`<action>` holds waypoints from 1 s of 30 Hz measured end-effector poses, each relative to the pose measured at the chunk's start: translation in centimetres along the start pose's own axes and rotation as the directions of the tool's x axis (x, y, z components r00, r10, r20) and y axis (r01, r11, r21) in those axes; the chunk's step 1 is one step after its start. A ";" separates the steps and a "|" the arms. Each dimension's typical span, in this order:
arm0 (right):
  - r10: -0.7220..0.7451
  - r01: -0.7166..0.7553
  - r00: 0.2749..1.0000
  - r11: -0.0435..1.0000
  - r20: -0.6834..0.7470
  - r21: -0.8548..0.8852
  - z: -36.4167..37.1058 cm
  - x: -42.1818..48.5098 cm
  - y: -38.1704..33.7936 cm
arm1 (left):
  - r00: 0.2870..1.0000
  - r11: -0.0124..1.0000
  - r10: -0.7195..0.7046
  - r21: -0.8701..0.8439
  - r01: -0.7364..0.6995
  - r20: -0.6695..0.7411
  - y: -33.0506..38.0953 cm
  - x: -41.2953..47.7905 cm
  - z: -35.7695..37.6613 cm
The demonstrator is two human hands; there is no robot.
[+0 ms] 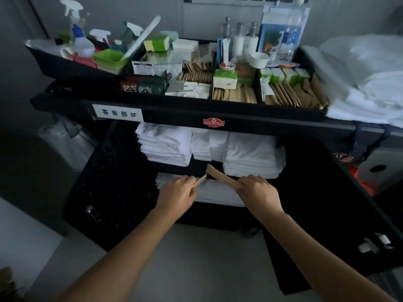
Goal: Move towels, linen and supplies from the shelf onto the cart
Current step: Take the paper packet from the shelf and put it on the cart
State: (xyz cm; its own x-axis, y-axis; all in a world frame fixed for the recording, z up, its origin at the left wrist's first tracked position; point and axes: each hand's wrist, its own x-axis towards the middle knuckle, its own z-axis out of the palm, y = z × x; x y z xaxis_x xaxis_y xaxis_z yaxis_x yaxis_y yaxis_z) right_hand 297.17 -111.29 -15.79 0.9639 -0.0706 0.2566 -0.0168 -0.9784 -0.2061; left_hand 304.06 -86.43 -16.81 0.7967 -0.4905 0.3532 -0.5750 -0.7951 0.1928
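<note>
Both your forearms reach in from the bottom of the view, and each hand holds a flat brown paper packet in front of the cart's lower shelves. Your left hand (177, 194) pinches a narrow packet (200, 182) between thumb and fingers, its free end pointing up and to the right. Your right hand (259, 192) is closed in a pinch on a longer packet (220, 175), which angles up and to the left. The two free ends lie near each other, almost meeting; whether they touch cannot be told.

Judgement: you hold them by the near ends so the far ends can be slid into a slot, one per hand, to save a trip.

The cart (174, 110) stands directly ahead. Its top tray is divided into compartments. Matching brown packets (233, 95) already stand on edge in the middle and right compartments, well above and beyond both grips. Those rows are the likely destination, and you would need to raise both hands over the tray's front rim to reach them.

Folded white towels (165, 144) fill the shelf under the tray, just behind the held packets. More white linen (370, 83) is heaped at the right end. Spray bottles (80, 38) stand in the left bin, and pump bottles (238, 40) at the back.
</note>
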 end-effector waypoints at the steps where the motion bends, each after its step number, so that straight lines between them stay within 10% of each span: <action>1: 0.001 -0.001 1.000 1.000 0.002 0.004 0.1 0.2 0.0 | 1.000 1.000 -0.007 0.000 0.007 0.001 -0.2 0.1 0.1; 30: 0.008 0.011 0.905 0.999 -0.426 0.043 -16.3 16.4 9.1 | 0.945 0.993 0.072 -0.068 -0.099 -0.319 8.5 25.3 -9.8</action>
State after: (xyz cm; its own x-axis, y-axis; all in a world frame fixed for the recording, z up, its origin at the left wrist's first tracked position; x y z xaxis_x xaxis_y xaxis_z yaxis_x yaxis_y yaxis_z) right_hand 308.47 -124.49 1.90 0.7590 -0.1547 0.6325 0.0055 -0.9698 -0.2438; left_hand 317.53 -102.06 2.77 0.6519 -0.4069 0.6399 -0.6620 -0.7168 0.2187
